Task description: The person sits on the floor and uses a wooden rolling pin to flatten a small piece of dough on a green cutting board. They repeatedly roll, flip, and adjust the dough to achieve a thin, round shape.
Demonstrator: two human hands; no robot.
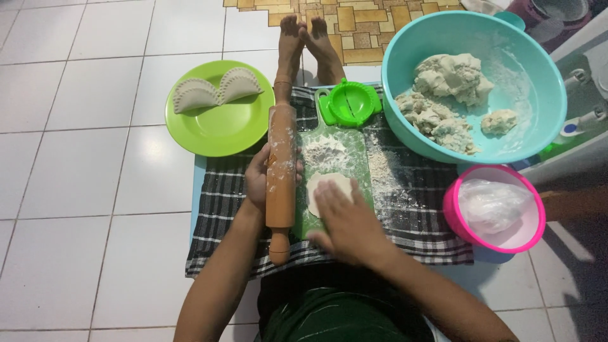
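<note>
Nearest the camera, the right hand [347,223] is laid flat, fingers spread and holding nothing, pressing on a round disc of dough [327,191] that lies on a green cutting board [364,166]. Just beside it, the left hand [258,178] is closed in a firm grip around the middle of a wooden rolling pin [280,171], which is held lengthwise along the board's left edge, dusted with flour. The board is set on a checked cloth [415,218] spread over the lap (the legs are stretched out on the tiled floor [82,190]). A small heap of flour [323,151] is seen on the board just beyond the disc, and loose flour is scattered on the cloth to the right. A pink bowl [453,225] holding a plastic bag is placed at the cloth's right edge. Farther off, a green dumpling press [349,101] lies at the head of the board, a green plate [218,130] with two folded dumplings [215,88] is set to the left, and a teal basin [405,57] of dough to the right. The disc could probably be stuck to the board or torn if pressed too hard with little flour beneath; the board might also be tipped off the lap.
</note>
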